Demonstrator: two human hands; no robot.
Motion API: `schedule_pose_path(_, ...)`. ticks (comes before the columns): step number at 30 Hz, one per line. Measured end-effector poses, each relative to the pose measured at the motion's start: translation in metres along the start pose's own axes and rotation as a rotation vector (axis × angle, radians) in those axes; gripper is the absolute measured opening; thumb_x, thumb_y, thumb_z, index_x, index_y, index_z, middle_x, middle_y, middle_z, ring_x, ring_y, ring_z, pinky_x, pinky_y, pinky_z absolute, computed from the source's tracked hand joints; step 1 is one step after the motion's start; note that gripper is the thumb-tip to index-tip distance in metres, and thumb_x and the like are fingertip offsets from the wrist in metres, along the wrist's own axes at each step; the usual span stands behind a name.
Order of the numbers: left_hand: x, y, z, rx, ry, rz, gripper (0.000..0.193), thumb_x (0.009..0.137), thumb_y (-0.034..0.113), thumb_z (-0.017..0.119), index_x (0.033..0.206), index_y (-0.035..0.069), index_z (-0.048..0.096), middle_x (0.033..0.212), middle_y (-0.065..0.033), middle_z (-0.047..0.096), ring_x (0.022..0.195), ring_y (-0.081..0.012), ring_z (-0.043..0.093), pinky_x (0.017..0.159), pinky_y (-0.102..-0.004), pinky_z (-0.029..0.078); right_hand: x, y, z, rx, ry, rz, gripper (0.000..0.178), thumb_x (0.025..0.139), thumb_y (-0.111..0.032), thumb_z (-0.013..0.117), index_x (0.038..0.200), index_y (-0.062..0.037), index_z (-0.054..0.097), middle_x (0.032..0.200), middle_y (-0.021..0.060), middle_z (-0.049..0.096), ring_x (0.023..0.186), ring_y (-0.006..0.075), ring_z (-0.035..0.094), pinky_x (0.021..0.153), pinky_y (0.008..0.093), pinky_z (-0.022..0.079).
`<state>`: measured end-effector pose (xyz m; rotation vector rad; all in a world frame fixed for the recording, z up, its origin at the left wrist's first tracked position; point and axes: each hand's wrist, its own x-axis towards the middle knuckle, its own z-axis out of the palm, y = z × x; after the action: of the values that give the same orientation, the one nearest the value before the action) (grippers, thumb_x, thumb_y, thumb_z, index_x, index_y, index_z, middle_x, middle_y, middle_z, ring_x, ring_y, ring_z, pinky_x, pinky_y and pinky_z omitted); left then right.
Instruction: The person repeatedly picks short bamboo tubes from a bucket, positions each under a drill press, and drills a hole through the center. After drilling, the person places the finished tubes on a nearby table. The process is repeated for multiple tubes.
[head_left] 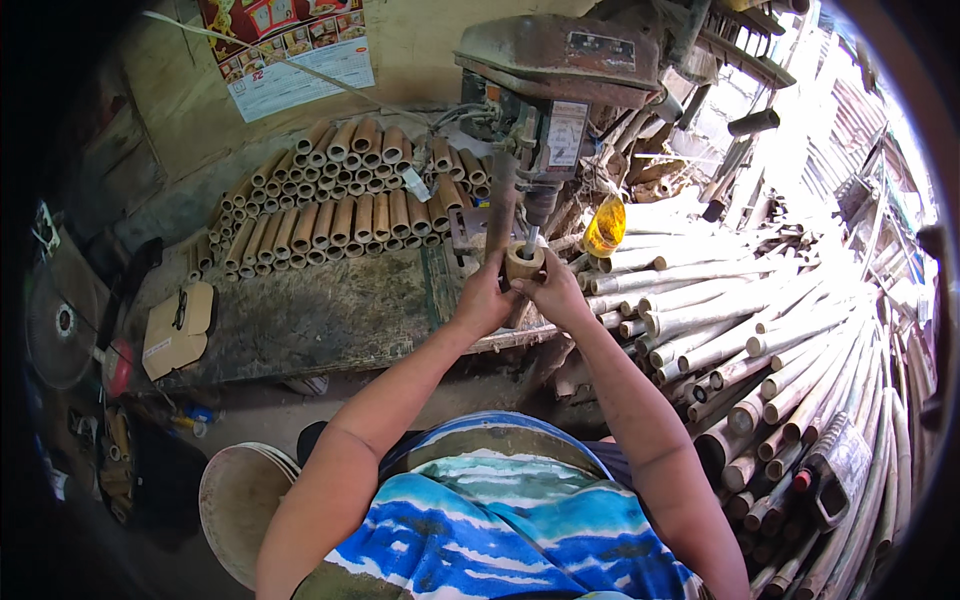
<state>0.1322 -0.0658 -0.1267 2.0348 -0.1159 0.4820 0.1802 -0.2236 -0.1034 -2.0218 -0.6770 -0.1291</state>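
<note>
Both of my arms reach forward to a short bamboo tube under the drill press. My left hand wraps around the tube's left side, and my right hand grips its right side. The tube's open end faces up toward me, and the drill bit points down into its mouth. How deep the bit sits inside cannot be made out. The press column stands just left of the tube. My fingers hide much of the tube's lower part.
Cut bamboo tubes are stacked at the back of the wooden workbench. Long bamboo poles pile up on the right, with a plastic jug on them. A yellow bag hangs beside the press. A fan stands far left.
</note>
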Motion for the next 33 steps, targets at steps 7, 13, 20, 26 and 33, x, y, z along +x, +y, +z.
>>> schedule_pose_path(7,0.006,-0.004,-0.002,-0.001,0.013,0.015,0.063,0.086,0.017,0.076,0.142,0.008,0.048,0.123,-0.0230,0.067,0.111,-0.0387,0.067,0.091,-0.0439,0.054,0.008,-0.002,0.000,0.064,0.001,-0.044,0.069,0.078,-0.006,0.082,0.139,-0.0005,0.050,0.129,0.0175,0.059,0.115,0.0291,0.064,0.098,0.0387,0.052)
schedule_pose_path(13,0.006,-0.012,0.000,0.013,0.015,0.010,0.064,0.085,0.019,0.076,0.143,0.009,0.049,0.119,-0.0219,0.069,0.102,-0.0375,0.070,0.086,-0.0429,0.054,0.008,0.006,0.004,0.126,-0.029,-0.009,0.070,0.079,-0.007,0.082,0.140,0.0003,0.049,0.132,0.0163,0.058,0.117,0.0273,0.063,0.100,0.0381,0.050)
schedule_pose_path(20,0.012,-0.009,0.000,0.008,0.016,0.070,0.068,0.086,0.023,0.074,0.145,0.010,0.045,0.108,-0.0248,0.069,0.097,-0.0430,0.068,0.080,-0.0481,0.054,0.015,0.017,0.000,0.096,-0.078,0.065,0.070,0.080,-0.010,0.082,0.141,0.0005,0.049,0.135,0.0195,0.060,0.120,0.0287,0.062,0.101,0.0386,0.049)
schedule_pose_path(26,0.010,-0.008,0.000,-0.008,0.002,0.064,0.066,0.086,0.018,0.074,0.145,0.009,0.047,0.123,-0.0231,0.067,0.113,-0.0401,0.067,0.093,-0.0445,0.053,0.010,0.012,0.003,0.050,-0.007,0.001,0.072,0.081,-0.012,0.081,0.143,0.0002,0.047,0.128,0.0204,0.064,0.120,0.0296,0.062,0.100,0.0382,0.050)
schedule_pose_path(33,0.013,-0.010,0.000,0.021,-0.022,0.009,0.066,0.087,0.017,0.074,0.146,0.009,0.046,0.132,-0.0229,0.063,0.120,-0.0409,0.062,0.096,-0.0448,0.052,0.011,0.009,0.000,0.037,-0.028,0.041,0.062,0.080,-0.012,0.082,0.135,-0.0002,0.054,0.121,0.0182,0.067,0.115,0.0282,0.065,0.098,0.0388,0.051)
